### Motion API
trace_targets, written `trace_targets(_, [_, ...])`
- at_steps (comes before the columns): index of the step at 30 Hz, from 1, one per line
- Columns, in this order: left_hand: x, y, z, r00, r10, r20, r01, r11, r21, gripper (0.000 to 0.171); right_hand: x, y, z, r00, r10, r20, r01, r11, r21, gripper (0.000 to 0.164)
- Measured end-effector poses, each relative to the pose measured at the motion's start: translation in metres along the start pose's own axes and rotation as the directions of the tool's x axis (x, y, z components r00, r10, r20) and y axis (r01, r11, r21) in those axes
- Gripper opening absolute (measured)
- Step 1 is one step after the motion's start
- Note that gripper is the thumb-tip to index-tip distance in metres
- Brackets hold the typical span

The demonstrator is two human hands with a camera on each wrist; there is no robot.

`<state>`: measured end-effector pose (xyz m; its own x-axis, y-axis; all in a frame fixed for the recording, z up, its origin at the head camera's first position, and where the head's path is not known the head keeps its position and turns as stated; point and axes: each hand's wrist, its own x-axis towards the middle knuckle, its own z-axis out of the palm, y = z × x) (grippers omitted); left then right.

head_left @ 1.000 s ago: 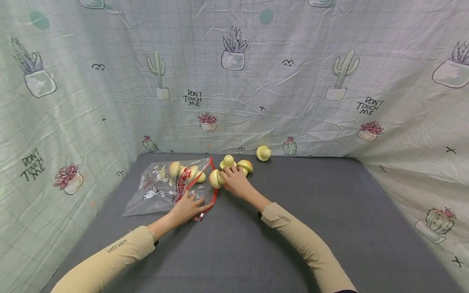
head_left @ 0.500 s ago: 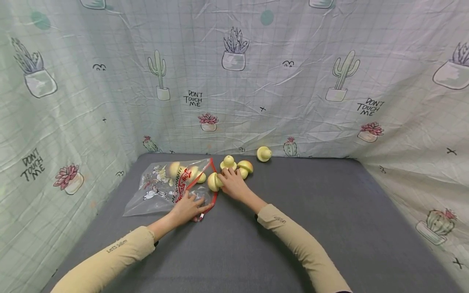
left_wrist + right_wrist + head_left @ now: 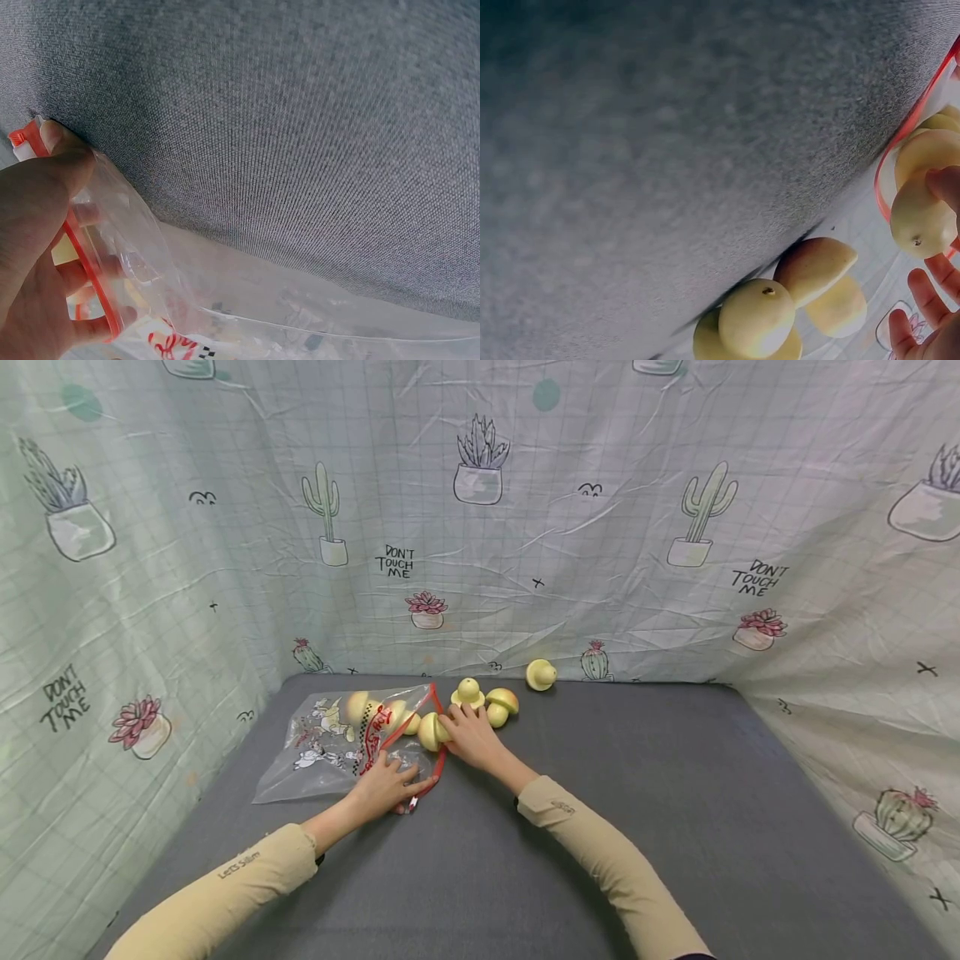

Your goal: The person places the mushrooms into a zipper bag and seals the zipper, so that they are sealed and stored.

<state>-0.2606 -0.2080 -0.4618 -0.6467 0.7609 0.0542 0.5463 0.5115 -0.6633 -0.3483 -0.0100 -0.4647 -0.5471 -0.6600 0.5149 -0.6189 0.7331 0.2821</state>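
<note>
My left hand [image 3: 378, 789] holds the red zip edge of a clear printed zip bag [image 3: 300, 781] lying on the table. In the left wrist view the thumb pinches the edge near the red slider [image 3: 18, 138], and the fingers spread behind the film. Mushrooms [image 3: 358, 705] with yellow and reddish caps show through the bag. At its mouth, my right hand [image 3: 476, 739] grips another mushroom [image 3: 429, 732]. The right wrist view has the thumb against its pale, round stem [image 3: 922, 221], the cap facing into the red-edged opening.
Two loose mushrooms, one stem-up [image 3: 468, 690] and one tipped over [image 3: 502, 703], lie just beyond the right hand. A third mushroom [image 3: 541, 675] sits at the table's back edge, against the patterned curtain [image 3: 615, 585]. The grey tabletop [image 3: 637, 777] extends to the right.
My right hand has moved left with the gripped mushroom, carrying it from beside the bag's red edge into its mouth. My left hand has kept its hold on the edge.
</note>
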Motion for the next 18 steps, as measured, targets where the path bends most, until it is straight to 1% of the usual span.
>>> trace_targets(3, [0.000, 0.000, -0.001, 1.000, 0.000, 0.002, 0.000, 1.000, 0.002, 0.067, 0.003, -0.002, 0.001, 1.000, 0.012, 0.018, -0.012, 1.000, -0.008, 0.034])
trace_targets(6, [0.000, -0.001, -0.002, 1.000, -0.002, 0.001, 0.002, 1.000, 0.000, 0.066, 0.005, -0.005, 0.001, 0.998, 0.036, 0.055, -0.036, 0.999, 0.003, 0.034])
trace_targets(12, [-0.001, -0.001, -0.003, 1.000, -0.003, 0.000, 0.003, 1.000, 0.001, 0.065, 0.009, -0.010, 0.001, 0.986, 0.091, 0.138, -0.097, 0.995, 0.035, 0.035])
trace_targets(18, [0.000, -0.001, -0.002, 1.000, 0.000, 0.003, 0.000, 1.000, 0.008, 0.065, 0.011, -0.012, 0.002, 0.975, 0.107, 0.195, -0.114, 0.993, 0.029, 0.036])
